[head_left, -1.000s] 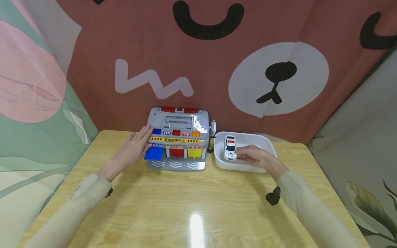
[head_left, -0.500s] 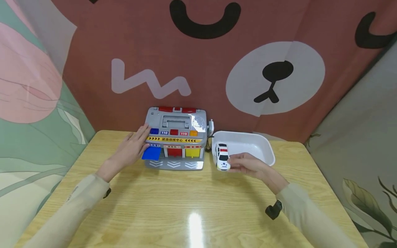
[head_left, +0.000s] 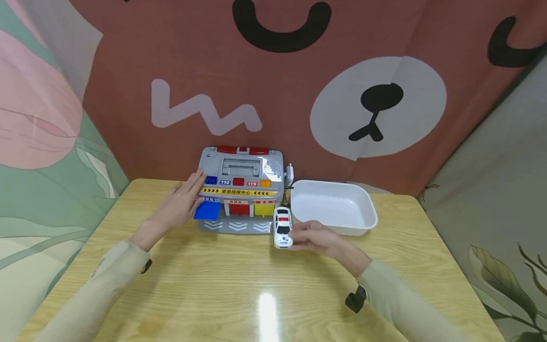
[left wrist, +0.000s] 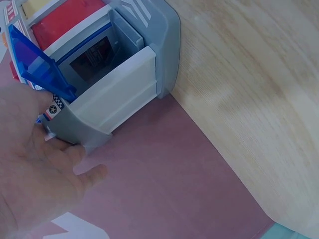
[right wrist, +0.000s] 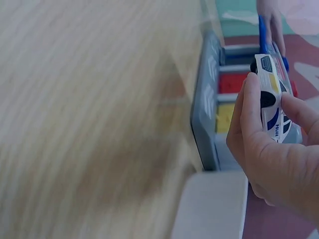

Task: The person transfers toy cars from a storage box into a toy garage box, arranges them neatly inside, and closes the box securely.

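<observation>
A white toy police car (head_left: pixel 283 229) with a red roof bar is pinched between the thumb and fingers of my right hand (head_left: pixel 316 239), just off the right front corner of a grey toy garage (head_left: pixel 241 190). My left hand (head_left: pixel 177 204) rests with extended fingers against the garage's left side. The garage's blue door (head_left: pixel 207 210) is swung up, and the left wrist view shows the open bay (left wrist: pixel 92 57) behind it. The red door (head_left: pixel 239 209) and yellow door (head_left: pixel 264 210) are down. In the right wrist view the car (right wrist: pixel 273 99) is held above the table.
A white plastic tub (head_left: pixel 333 206) stands right of the garage with nothing in it. The wooden table (head_left: pixel 205 285) extends in front, and a printed curtain (head_left: pixel 282 104) hangs directly behind. A small white part (head_left: pixel 289 175) sticks out at the garage's right side.
My right hand has lifted the toy police car out of the white tub and carried it left and nearer, to the garage's front corner. The left hand stays at the garage.
</observation>
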Tool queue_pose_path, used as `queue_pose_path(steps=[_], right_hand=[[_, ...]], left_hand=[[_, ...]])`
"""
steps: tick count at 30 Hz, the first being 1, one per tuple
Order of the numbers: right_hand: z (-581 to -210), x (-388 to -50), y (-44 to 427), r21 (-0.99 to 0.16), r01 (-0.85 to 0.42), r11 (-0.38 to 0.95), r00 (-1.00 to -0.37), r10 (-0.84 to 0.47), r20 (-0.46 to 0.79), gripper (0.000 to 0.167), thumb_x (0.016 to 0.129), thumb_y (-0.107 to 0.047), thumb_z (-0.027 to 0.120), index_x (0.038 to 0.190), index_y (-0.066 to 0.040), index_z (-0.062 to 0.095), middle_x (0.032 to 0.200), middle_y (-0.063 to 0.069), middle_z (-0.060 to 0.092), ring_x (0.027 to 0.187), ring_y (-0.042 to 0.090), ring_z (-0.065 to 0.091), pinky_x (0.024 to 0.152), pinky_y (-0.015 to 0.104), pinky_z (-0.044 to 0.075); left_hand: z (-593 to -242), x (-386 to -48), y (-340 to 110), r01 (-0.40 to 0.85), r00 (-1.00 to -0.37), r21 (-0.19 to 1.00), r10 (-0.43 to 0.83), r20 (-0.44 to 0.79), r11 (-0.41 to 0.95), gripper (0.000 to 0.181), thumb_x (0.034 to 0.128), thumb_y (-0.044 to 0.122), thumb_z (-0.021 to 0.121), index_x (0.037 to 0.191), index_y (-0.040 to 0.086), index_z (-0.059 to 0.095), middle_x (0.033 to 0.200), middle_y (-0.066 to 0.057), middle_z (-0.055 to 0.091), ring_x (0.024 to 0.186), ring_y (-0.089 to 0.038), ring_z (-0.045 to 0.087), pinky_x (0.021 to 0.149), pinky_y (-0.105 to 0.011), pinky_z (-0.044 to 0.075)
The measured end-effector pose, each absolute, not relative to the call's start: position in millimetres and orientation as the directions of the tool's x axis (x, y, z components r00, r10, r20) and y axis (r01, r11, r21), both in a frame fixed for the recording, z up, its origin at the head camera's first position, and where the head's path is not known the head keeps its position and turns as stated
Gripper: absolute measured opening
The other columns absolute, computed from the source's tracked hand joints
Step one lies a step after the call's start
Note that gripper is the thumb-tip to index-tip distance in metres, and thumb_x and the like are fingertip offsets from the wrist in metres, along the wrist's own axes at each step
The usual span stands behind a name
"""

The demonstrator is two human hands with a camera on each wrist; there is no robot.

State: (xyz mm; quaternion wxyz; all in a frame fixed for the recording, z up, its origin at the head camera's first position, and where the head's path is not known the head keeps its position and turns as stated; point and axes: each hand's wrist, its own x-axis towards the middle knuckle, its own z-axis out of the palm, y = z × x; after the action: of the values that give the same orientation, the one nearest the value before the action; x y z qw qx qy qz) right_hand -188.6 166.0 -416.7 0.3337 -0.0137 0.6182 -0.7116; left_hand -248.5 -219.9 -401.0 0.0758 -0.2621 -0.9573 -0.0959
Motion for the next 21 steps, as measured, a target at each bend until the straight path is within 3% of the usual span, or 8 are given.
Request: queue_pose_path(steps=[13, 21], right_hand=[[-433, -190, 133, -0.863, 0.504, -0.040, -0.773, -0.466, -0.430, 0.046, 0.093, 0.007, 0.054, 0.131, 0.023, 0.036, 0.122, 0.033, 0.056, 0.108, 0.037, 0.061, 0.091, 0.041, 0.051], [-439, -192, 112, -0.850, 0.523, -0.062, -0.777, -0.446, -0.445, 0.040, 0.094, 0.008, 0.053, 0.128, 0.021, 0.039, 0.118, 0.030, 0.056, 0.103, 0.034, 0.062, 0.090, 0.041, 0.051]], left_hand=[[-401, -248, -220, 0.522, -0.845, 0.124, 0.493, 0.205, 0.844, 0.066, 0.1028, 0.028, 0.046, 0.153, 0.000, 0.015, 0.159, -0.018, 0.012, 0.144, -0.035, 0.016, 0.109, -0.060, 0.021], [-397, -247, -218, 0.511, -0.855, 0.128, 0.487, 0.180, 0.850, 0.066, 0.1024, 0.027, 0.047, 0.153, -0.001, 0.016, 0.159, -0.019, 0.011, 0.144, -0.036, 0.015, 0.110, -0.061, 0.019]])
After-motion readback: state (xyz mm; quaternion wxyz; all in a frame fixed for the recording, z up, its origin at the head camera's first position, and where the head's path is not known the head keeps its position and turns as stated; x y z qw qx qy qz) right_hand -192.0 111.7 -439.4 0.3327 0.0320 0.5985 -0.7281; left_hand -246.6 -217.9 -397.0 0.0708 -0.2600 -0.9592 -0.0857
